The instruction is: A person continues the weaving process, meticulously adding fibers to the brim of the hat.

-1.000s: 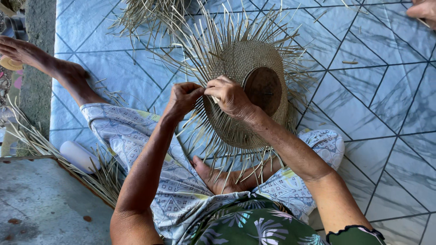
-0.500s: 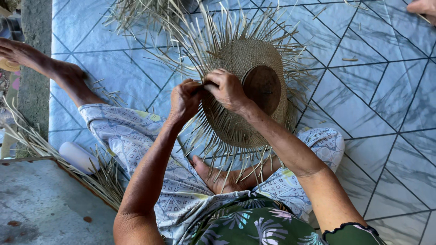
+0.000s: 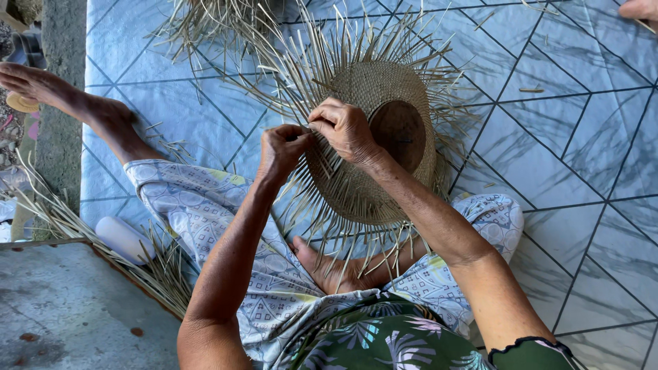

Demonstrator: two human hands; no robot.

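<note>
A half-woven straw hat (image 3: 384,89) rests on my lap over the tiled floor, with loose straw strands sticking out all around its rim. Its round opening (image 3: 399,133) faces up to the right. My left hand (image 3: 282,147) pinches strands at the hat's left edge. My right hand (image 3: 346,127) lies on the weave right beside it and grips strands too. The two hands touch at the fingertips.
I sit on a pale blue tiled floor (image 3: 569,157) with one leg stretched to the left. A bundle of loose straw (image 3: 199,20) lies at the top, more straw and a white bottle (image 3: 125,240) at the left. Another person's hand (image 3: 641,9) shows top right.
Both hands have shifted slightly up along the hat's left edge while working the strands. The hat has stayed in place.
</note>
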